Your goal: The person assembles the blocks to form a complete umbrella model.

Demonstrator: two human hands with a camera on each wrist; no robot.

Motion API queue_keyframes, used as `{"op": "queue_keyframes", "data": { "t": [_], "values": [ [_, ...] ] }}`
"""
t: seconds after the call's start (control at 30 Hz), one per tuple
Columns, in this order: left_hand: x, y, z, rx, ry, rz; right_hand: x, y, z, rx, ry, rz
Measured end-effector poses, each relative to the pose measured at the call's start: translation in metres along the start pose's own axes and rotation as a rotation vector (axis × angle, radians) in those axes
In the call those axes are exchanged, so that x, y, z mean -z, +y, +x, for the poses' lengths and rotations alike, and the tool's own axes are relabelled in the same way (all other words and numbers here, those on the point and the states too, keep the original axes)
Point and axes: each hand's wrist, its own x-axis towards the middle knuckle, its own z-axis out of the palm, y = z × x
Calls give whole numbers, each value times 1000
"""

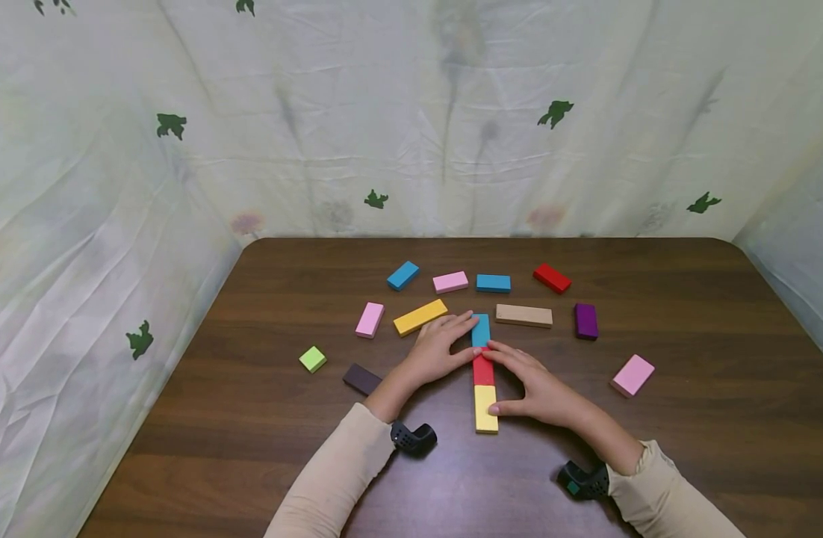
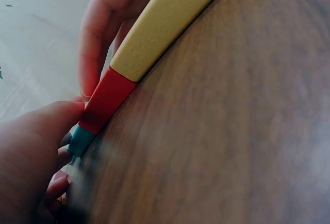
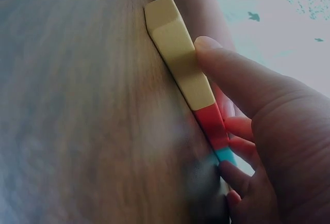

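Note:
Three wooden blocks lie end to end in a straight row on the table: a blue block (image 1: 481, 330) farthest away, a red block (image 1: 483, 371) in the middle and a pale yellow block (image 1: 484, 400) nearest. From the left, my left hand (image 1: 435, 350) touches the row, fingertips at the blue block and thumb by the blue-red joint. My right hand (image 1: 542, 390) is spread along the other side, its thumb against the yellow block and its fingertips near the red block's far end. In the right wrist view, that thumb (image 3: 232, 72) lies along the yellow block's edge.
Around the row lie loose blocks: a yellow plank (image 1: 420, 317), a tan plank (image 1: 523, 316), a purple block (image 1: 586, 321), a red block (image 1: 552, 278), a green block (image 1: 313, 359), plus several pink and blue ones. A dark block (image 1: 361, 379) sits beside the left wrist.

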Motion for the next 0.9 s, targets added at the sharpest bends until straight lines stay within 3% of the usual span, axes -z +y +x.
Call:
{"op": "queue_keyframes", "data": {
  "t": [0.9],
  "values": [
    [1,1,-2,-5,-5,7,6,0,7,2,-8,-80]
  ]
}}
